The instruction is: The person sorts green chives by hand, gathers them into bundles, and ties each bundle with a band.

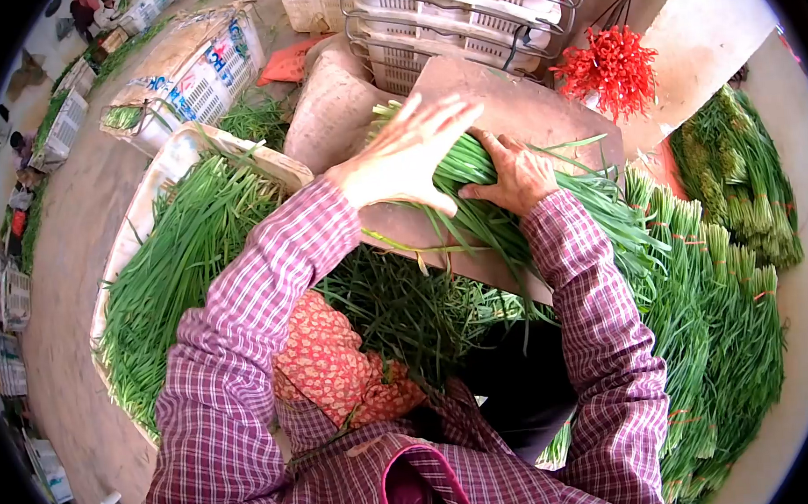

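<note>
Floor: bare concrete-coloured ground [63, 313] runs along the left, with crates and other people far off.
Tied bundles: a broad heap of tied green bundles [711, 352] lies to the person's right, thin bands around the stalks.
Crate: a pale crate [278, 165] stands on the left, filled with loose long greens [179, 244].
Stacked crates: white crates [463, 23] with wire handles rise beyond the table.
Table: a brown board [515, 94] slants in front of the person; darker leaves [398, 299] lie below its near edge.
Bunch: a bunch of green stalks [465, 162] lies across the table, between and under the hands, its leaves trailing right.
Left hand: wide open, fingers spread and thumb well apart, the left hand [407, 156] is over the bunch's left part; contact cannot be told.
Right hand: half open and curved, the right hand [513, 174] rests on the bunch, thumb and forefinger apart; whether it grips cannot be told.
Red ties: a red cluster of strips [609, 71] hangs just beyond the table's right side.
</note>
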The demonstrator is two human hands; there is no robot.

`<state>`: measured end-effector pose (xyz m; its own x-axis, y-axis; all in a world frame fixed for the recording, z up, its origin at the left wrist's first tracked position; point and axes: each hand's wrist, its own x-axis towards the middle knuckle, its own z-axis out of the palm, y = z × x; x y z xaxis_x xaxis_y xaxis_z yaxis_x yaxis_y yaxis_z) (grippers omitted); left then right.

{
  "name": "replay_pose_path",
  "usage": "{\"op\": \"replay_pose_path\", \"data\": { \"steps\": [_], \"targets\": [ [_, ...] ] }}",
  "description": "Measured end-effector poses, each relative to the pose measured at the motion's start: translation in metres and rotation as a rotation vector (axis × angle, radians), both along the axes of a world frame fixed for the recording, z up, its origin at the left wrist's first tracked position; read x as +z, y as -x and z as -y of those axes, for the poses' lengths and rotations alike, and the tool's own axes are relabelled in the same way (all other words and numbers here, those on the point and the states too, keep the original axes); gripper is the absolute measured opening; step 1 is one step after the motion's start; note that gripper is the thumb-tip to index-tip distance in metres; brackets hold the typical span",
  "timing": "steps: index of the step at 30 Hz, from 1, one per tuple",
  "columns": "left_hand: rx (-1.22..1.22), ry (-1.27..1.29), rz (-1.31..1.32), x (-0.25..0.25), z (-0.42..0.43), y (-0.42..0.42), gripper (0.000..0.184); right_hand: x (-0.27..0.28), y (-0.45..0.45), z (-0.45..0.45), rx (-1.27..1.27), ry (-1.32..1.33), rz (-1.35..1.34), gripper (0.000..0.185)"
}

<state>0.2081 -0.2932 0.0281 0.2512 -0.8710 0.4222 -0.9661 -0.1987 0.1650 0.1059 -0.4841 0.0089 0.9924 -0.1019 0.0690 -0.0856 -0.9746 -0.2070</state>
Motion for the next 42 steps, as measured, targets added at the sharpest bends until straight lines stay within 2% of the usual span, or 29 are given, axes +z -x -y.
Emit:
{"op": "replay_pose_path", "data": {
  "steps": [2,5,9,13,15,19,22,25,28,29,30,31,32,33,34,36,37,38,39,40,42],
  "targets": [
    [-0.099,-0.211,-0.011,-0.012,0.005,0.001,0.129,-0.003,0.002,-0.001,-0.027,0.048,0.027,0.098],
    [-0.106,-0.31,-0.003,-0.014,0.001,0.0,0.131,-0.008,0.007,0.0,-0.005,0.095,0.081,0.098],
    [-0.037,-0.322,0.065,-0.02,0.003,0.004,0.134,0.004,0.034,0.013,0.035,0.131,0.107,0.094],
    [0.025,-0.237,0.035,-0.035,0.014,-0.002,0.126,-0.007,0.077,0.051,-0.037,0.141,0.156,0.092],
    [0.032,-0.18,0.071,-0.04,0.016,-0.004,0.121,0.0,0.104,0.065,-0.149,0.155,0.054,0.091],
    [0.069,-0.218,0.049,-0.04,0.021,-0.005,0.114,-0.01,0.159,0.115,-0.239,0.134,0.063,0.088],
    [0.084,-0.231,0.033,-0.042,0.022,-0.006,0.112,0.002,0.189,0.139,-0.439,0.149,-0.143,0.079],
    [0.115,-0.254,0.001,-0.039,0.025,-0.003,0.108,0.013,0.217,0.169,-0.684,0.357,-0.298,0.07],
    [0.125,-0.261,-0.004,-0.038,0.027,-0.002,0.105,0.037,0.223,0.167,-0.733,0.392,0.096,0.071],
    [0.111,-0.262,0.008,-0.037,0.029,-0.003,0.102,0.045,0.219,0.157,-0.597,0.252,0.37,0.065],
    [0.117,-0.261,0.059,-0.041,0.033,-0.005,0.101,0.06,0.208,0.126,-0.508,0.239,0.547,0.06],
    [0.135,-0.357,-0.013,-0.029,0.034,0.0,0.106,0.066,0.194,0.105,-0.406,0.297,0.621,0.06],
    [0.124,-0.342,-0.002,-0.034,0.035,-0.004,0.104,0.06,0.181,0.085,-0.415,0.218,0.62,0.059],
    [0.091,-0.266,0.026,-0.039,0.033,-0.007,0.103,0.049,0.159,0.062,-0.303,0.405,0.655,0.065],
    [0.062,-0.233,0.034,-0.045,0.033,-0.012,0.103,0.044,0.138,0.031,-0.185,0.271,0.692,0.073],
    [0.037,-0.177,0.006,-0.032,0.033,0.001,0.099,0.024,0.096,-0.018,-0.085,0.025,0.505,0.088],
    [0.109,-0.174,0.095,-0.041,0.031,-0.001,0.095,0.009,0.074,-0.034,-0.06,0.067,0.464,0.093],
    [0.116,-0.183,-0.01,-0.035,0.033,0.006,0.09,-0.005,0.044,-0.044,-0.064,0.112,0.335,0.095],
    [0.138,-0.165,0.004,-0.061,0.033,-0.019,0.087,-0.013,0.028,-0.055,-0.077,0.101,0.281,0.098],
    [0.133,-0.171,0.016,-0.061,0.035,-0.019,0.087,-0.025,0.014,-0.06,-0.083,0.054,0.255,0.101],
    [0.122,-0.209,-0.004,-0.051,0.034,-0.012,0.089,-0.043,0.008,-0.059,-0.104,-0.003,0.397,0.102]
  ]
}}
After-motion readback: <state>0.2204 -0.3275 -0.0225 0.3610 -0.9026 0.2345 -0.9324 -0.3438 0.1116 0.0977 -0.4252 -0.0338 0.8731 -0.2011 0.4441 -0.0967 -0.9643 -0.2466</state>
